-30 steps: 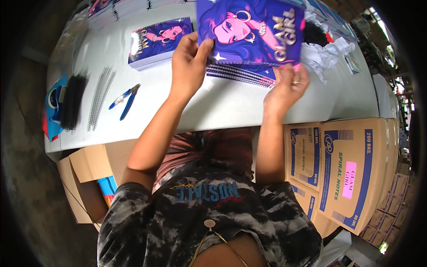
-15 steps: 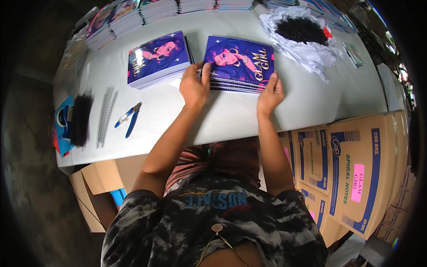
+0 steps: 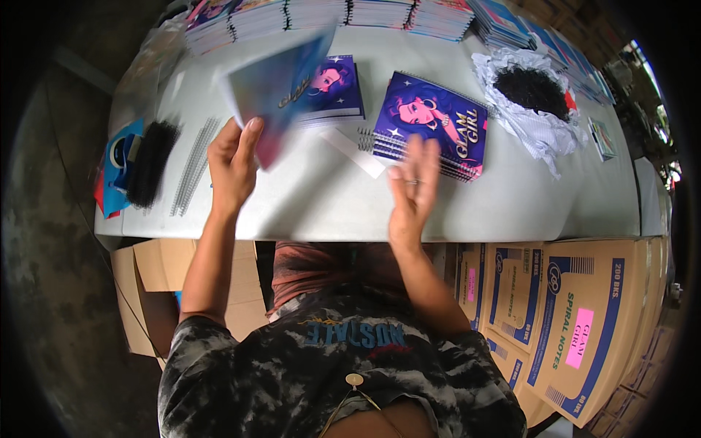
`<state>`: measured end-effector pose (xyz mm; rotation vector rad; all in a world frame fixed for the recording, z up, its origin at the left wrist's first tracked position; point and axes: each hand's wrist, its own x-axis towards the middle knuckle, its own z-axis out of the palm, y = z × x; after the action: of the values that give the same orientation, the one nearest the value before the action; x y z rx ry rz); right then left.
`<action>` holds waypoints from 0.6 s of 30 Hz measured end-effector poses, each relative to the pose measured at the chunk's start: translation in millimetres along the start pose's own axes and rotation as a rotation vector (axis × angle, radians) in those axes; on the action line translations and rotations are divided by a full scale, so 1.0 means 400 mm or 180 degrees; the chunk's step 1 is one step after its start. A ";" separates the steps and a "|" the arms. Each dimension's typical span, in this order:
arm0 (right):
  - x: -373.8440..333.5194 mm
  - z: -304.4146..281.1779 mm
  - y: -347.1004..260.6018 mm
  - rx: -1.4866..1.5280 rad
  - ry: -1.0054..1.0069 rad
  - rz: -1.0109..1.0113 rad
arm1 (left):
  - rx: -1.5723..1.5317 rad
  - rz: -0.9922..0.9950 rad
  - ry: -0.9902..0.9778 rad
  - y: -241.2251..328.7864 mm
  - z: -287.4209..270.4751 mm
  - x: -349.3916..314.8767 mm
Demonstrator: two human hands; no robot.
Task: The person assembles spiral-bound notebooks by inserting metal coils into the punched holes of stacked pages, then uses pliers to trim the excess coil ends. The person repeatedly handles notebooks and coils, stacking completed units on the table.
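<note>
In the head view, the left hand (image 3: pixel 232 166) is clamped on a blurred blue-and-purple notebook (image 3: pixel 281 98), its lower edge pinched between thumb and fingers. The notebook is raised and tilted above the left part of the white worktop (image 3: pixel 314 212), hiding part of a stack of purple-covered notebooks (image 3: pixel 337 82) behind it. The right hand (image 3: pixel 411 201) is well apart from the left, its fingers blurred, stretched out and loosely parted. In the view it overlaps the near edge of a pile of spiral-bound purple notebooks (image 3: pixel 431 117); whether it touches them cannot be told. Loose wire coils jut from that pile's left end, and a narrow white paper strip (image 3: pixel 354 153) lies between the two stacks.

To the right, a tangled black heap (image 3: pixel 531 91) sits on crumpled whitish paper (image 3: pixel 544 150), with a small flat packet (image 3: pixel 602 139) beyond. To the left lie thin grey wire coils (image 3: pixel 191 175), a bristly black bundle (image 3: pixel 155 164) and a blue item (image 3: pixel 113 179). Tall notebook stacks (image 3: pixel 314 14) line the far edge. Brown cardboard boxes (image 3: pixel 606 292) stand below the worktop on the right.
</note>
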<state>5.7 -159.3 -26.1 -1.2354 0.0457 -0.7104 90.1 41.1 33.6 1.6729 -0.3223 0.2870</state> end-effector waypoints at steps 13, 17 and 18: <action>0.092 -0.070 -0.022 -0.0619 -0.1646 0.0553 | 0.3944 -0.0241 0.0210 -0.284 -0.347 0.023; 0.085 -0.061 -0.019 -0.0459 -0.1602 0.0459 | 0.2265 -0.0362 0.0114 -0.213 -0.325 0.056; 0.080 -0.076 -0.007 -0.0447 -0.1579 0.0459 | 0.1725 -0.0343 -0.0111 -0.160 -0.297 0.050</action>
<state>17.5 -201.9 -23.7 -1.4981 -0.2258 -0.2654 132.5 165.5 -3.2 2.2227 -0.1862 0.2799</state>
